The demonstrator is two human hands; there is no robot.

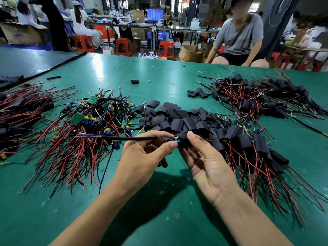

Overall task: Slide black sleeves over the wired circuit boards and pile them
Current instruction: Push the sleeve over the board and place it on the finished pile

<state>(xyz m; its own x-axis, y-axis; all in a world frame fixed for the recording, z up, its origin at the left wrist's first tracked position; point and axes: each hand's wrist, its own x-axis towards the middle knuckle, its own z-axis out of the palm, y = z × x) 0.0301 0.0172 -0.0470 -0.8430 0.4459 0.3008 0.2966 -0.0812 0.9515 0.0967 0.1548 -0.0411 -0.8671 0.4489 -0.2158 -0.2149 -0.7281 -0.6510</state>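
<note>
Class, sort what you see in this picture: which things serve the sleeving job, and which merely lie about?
Job: left hand pinching the wired board; right hand holding the black sleeve; loose sleeves; bare boards; sleeved pile.
Lying about: rubber band; black strip; red stool; cardboard box.

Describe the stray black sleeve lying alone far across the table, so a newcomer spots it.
On the green table, look beyond the central heap of empty black sleeves. One short sleeve lies alone left of a small pale ring, touching nothing.
</note>
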